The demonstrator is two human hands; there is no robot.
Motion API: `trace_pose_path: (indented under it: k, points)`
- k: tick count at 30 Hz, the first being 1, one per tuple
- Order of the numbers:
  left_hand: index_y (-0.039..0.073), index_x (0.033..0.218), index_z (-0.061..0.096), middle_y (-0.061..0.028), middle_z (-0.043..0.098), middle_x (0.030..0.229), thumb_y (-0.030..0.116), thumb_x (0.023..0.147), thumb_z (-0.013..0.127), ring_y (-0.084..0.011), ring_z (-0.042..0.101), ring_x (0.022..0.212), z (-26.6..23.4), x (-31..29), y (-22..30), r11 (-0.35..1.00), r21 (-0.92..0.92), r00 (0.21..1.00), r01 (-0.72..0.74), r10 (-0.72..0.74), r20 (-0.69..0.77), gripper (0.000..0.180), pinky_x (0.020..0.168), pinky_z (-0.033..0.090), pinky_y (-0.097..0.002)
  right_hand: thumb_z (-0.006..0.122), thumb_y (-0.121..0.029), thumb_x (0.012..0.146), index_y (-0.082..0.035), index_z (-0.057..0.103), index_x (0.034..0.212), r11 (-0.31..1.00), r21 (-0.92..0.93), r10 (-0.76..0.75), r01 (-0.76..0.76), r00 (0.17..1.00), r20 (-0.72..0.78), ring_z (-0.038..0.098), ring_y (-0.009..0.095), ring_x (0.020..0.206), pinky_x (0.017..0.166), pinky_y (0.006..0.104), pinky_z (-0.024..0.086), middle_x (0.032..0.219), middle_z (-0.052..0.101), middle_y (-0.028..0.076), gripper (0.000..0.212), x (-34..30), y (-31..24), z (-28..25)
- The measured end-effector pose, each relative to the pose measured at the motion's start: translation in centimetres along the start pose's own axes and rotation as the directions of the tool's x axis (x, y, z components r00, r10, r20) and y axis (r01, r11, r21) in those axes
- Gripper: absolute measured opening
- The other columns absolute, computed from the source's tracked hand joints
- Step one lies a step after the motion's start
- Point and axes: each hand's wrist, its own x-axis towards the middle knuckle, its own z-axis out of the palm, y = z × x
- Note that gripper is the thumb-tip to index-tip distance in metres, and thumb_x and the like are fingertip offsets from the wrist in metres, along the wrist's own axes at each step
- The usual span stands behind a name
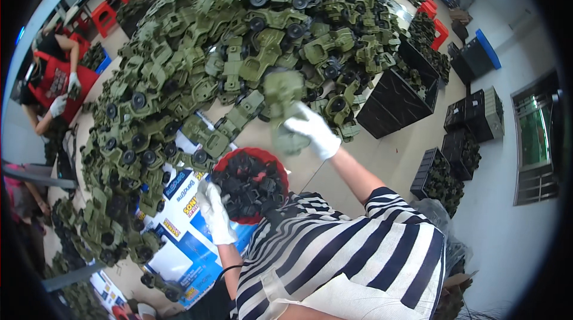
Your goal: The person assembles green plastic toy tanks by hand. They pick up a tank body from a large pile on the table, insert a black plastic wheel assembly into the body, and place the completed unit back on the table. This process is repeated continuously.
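Note:
A dull-green toy jeep body [285, 108], smeared by motion, is gripped in my white-gloved right hand [315, 131], raised over the table just in front of the big heap. My left hand [216, 212], also gloved in white, is beside the left rim of a red basin [284, 172]. Its fingers point upward and look a little apart, with nothing visible in them. Small black plastic parts [249, 184] fill the basin, which sits close against my striped top. Green toy jeeps [233, 69], many with black wheels, are piled high across the table beyond both hands.
Printed blue and white cardboard [194, 242] lies under the basin's left side. A black crate [399, 100] stands right of the heap, with more crates [474, 114] along the wall. At far left, a co-worker in a red apron [62, 84] handles a part. Red stools [104, 19] stand behind.

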Motion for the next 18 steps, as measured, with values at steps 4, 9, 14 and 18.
trace_pose_path:
  k: [4, 9, 14, 18]
  points:
    - [0.002, 0.132, 0.051, -0.0063, 0.060, 0.112, 0.025, 0.099, 0.058, -0.0123, 0.060, 0.089, -0.4, -0.6, -2.1, 0.991, -0.061, 0.993, 0.118, -0.119, -0.009, 0.042, 0.067, 0.057, -0.0252, 0.067, -0.023, 0.090, -0.006, 0.052, 0.129, 0.855, 0.455, -0.135, 0.249, 0.954, -0.268, 0.061, 0.016, 0.106, 0.089, 0.0377, 0.053, 0.113, 0.064, 0.005, 0.044, 1.4, -5.4, -6.0]
    - [0.003, 0.126, 0.057, -0.0045, 0.062, 0.107, 0.019, 0.096, 0.063, -0.0098, 0.061, 0.088, -0.8, -0.3, -2.8, 0.994, -0.069, 0.997, 0.080, -0.079, 0.020, 0.035, 0.067, 0.056, -0.0232, 0.064, -0.029, 0.093, -0.011, 0.061, 0.122, 0.831, 0.465, -0.125, 0.305, 0.917, -0.378, 0.065, 0.020, 0.102, 0.088, 0.0392, 0.054, 0.115, 0.066, 0.004, 0.034, 5.2, -9.4, -13.1]
    - [0.003, 0.121, 0.059, -0.0017, 0.061, 0.095, 0.020, 0.096, 0.062, -0.0085, 0.059, 0.080, -2.3, -0.4, -3.4, 0.986, -0.055, 0.986, 0.159, -0.161, -0.041, 0.030, 0.063, 0.055, -0.0227, 0.064, -0.029, 0.093, -0.009, 0.061, 0.125, 0.818, 0.416, -0.221, 0.398, 0.884, -0.412, 0.065, 0.021, 0.106, 0.090, 0.0405, 0.053, 0.120, 0.065, 0.006, 0.038, 7.6, -11.9, -14.4]
    - [0.003, 0.122, 0.059, -0.0023, 0.062, 0.096, 0.020, 0.096, 0.062, -0.0078, 0.059, 0.081, -4.0, -0.5, -3.6, 0.984, 0.021, 0.983, 0.179, -0.178, -0.054, 0.031, 0.062, 0.054, -0.0221, 0.061, -0.045, 0.094, -0.012, 0.048, 0.138, 0.824, 0.344, -0.297, 0.451, 0.860, -0.415, 0.065, 0.031, 0.105, 0.089, 0.0532, 0.053, 0.128, 0.060, 0.009, 0.057, 12.7, -21.4, -16.5]
